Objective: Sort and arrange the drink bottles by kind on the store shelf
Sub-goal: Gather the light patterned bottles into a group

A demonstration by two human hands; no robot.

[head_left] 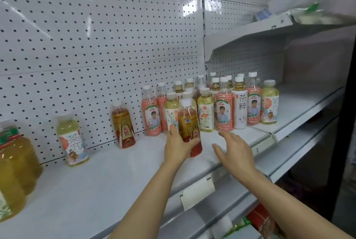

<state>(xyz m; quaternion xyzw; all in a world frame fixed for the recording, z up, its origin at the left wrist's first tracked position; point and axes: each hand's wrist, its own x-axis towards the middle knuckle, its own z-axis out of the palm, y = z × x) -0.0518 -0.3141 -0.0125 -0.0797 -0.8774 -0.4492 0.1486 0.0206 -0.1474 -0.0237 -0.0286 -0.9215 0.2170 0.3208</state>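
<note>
Nearest the camera, a blank paper tag (pixel 198 193) hangs from the front edge of the white shelf (pixel 100 186), between the two bare forearms reaching in from below.

The left hand (pixel 178 147) grips an amber tea bottle (pixel 189 126) low on its body, fingers curled around the red bottom of the label, holding it upright just above the shelf near the front edge. The right hand (pixel 234 149) hovers just beside it to the right, fingers spread and relaxed, holding nothing, over the shelf's front lip.

At the far left edge stands a big yellow jug (pixel 15 169), only partly in view. Further along the shelf, a pale green bottle (pixel 73 140) stands alone near the pegboard wall (pixel 96 36), and a second amber bottle (pixel 123 125) of the same kind as the held one stands well apart from it to the right.

Behind the hands, a mixed cluster of bottles (pixel 210 103) is crowded together against the back: red-patterned labels with a portrait, pale yellow-green drinks with flower labels, and a white-labelled bottle, all with white caps and all upright.

Above right, an upper shelf (pixel 277 28) carries blurred packages.
</note>
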